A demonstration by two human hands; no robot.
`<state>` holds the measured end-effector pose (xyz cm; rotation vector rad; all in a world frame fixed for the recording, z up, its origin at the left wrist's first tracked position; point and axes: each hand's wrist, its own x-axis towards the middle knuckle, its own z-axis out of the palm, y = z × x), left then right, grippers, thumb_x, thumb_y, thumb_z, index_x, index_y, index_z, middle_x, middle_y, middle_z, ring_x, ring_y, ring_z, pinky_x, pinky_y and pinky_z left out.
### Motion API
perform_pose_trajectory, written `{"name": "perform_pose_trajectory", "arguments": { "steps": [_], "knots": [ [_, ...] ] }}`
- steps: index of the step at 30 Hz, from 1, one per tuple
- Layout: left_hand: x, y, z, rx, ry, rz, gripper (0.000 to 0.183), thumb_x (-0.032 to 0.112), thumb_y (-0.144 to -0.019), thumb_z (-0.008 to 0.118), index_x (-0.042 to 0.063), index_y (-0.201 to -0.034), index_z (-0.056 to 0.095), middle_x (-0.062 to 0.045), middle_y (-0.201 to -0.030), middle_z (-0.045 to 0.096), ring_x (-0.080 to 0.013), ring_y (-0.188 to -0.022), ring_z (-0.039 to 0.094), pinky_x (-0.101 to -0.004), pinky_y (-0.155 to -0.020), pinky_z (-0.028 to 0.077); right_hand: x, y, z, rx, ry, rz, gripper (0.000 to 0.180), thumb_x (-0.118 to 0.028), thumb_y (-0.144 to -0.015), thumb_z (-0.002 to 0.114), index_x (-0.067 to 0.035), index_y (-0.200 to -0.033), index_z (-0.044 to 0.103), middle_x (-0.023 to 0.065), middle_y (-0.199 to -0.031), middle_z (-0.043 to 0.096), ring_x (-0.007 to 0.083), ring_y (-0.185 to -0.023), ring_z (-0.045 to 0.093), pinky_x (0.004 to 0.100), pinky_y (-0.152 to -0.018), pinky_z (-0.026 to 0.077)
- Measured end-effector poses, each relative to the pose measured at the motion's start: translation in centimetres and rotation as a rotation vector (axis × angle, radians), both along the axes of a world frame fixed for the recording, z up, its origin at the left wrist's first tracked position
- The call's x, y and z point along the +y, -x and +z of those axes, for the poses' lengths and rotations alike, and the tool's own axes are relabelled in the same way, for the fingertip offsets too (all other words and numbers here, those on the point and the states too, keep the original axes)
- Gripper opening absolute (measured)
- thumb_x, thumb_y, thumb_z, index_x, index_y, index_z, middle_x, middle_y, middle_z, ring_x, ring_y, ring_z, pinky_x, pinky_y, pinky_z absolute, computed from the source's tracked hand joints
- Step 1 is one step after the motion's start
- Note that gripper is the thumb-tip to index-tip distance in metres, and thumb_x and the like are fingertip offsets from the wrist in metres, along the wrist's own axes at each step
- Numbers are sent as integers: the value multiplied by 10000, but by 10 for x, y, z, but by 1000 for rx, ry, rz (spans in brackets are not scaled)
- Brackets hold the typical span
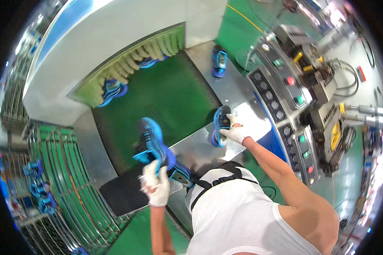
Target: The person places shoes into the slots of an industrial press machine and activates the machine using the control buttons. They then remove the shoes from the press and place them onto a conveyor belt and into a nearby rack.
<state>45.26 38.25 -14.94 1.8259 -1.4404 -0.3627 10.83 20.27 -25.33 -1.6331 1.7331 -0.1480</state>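
Note:
My left hand [156, 185], in a white knit glove, grips the heel end of a black and blue athletic shoe [153, 143], raised above the near edge of a green conveyor belt. My right hand [234, 129], gloved too, has its fingers around the side of a second such shoe [221, 126] at the metal ledge right of the belt. Another shoe [181, 177] lies close to my waist, partly hidden. Farther up the metal ledge stands one more shoe [219, 61]. On the belt, two shoes [113, 91] [150, 62] sit partly under a fringed curtain.
The green belt [166, 95] runs out of a pale machine housing [124, 35] with a fringed curtain [131, 63]. On the right stands a machine with gauges and buttons [282, 79]. Metal racks [67, 178] with several shoes [40, 188] are at left. A black mat [124, 191] lies near the belt.

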Motion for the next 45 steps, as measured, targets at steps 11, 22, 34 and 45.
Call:
{"name": "perform_pose_trajectory", "arguments": {
  "steps": [11, 22, 34, 45],
  "knots": [
    [-92, 198, -155, -332, -331, -389, 211, 175, -903, 669, 104, -1102, 670, -143, -1108, 686, -400, -1049, 629, -515, -899, 494, 151, 209, -46, -172, -77, -365, 746, -462, -857, 715, -27, -1423, 503, 237, -1343, 620, 382, -1239, 603, 441, -1050, 461],
    [-113, 255, -171, -164, -374, -440, 292, 196, -903, 711, 42, -1138, 632, -192, -1097, 676, -397, -1053, 637, -477, -910, 500, 211, 280, -74, -4, -182, -504, 748, -436, -854, 752, -17, -1429, 523, 235, -1328, 634, 373, -1264, 592, 430, -1095, 449],
    [-127, 286, -184, -187, -287, -736, 260, 199, -901, 607, 96, -1140, 620, -194, -1085, 662, -415, -991, 635, -558, -831, 489, 22, 127, -27, -13, -43, -198, 823, -438, -841, 709, 44, -1445, 428, 273, -1331, 602, 435, -1192, 617, 461, -1031, 486],
    [-137, 279, -191, -110, -187, -852, 283, 152, -859, 626, 56, -1123, 591, -196, -1087, 648, -415, -1014, 634, -534, -829, 508, 18, 109, -66, 85, -59, -357, 786, -576, -860, 659, -39, -1405, 482, 240, -1191, 687, 410, -1084, 677, 454, -956, 521]
  ]
}}
